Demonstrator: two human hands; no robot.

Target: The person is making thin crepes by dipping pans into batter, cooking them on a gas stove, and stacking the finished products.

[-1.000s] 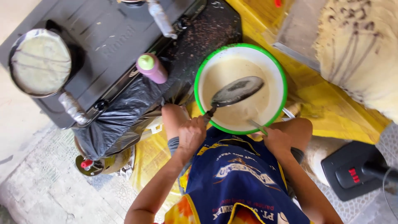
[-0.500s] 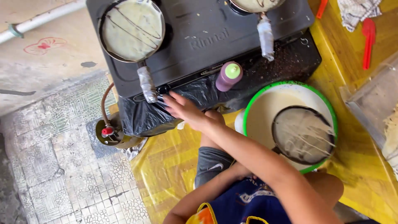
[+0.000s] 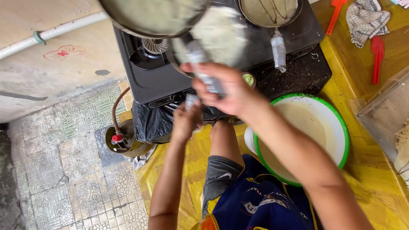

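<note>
Right hand (image 3: pixel 226 91) grips a raised pan's wrapped handle (image 3: pixel 204 72); left hand (image 3: pixel 185 123) closed on another handle (image 3: pixel 191 101)

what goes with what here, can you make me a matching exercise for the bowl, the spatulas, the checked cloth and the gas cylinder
Things:
1. bowl
2. spatulas
3. checked cloth
4. gas cylinder

Descriptions:
A. on the tiled floor, with a red valve
B. crumpled at the top right
C. green rim, pale batter inside
D. red, lying on the yellow surface

Pairs: 1-C, 2-D, 3-B, 4-A
</note>
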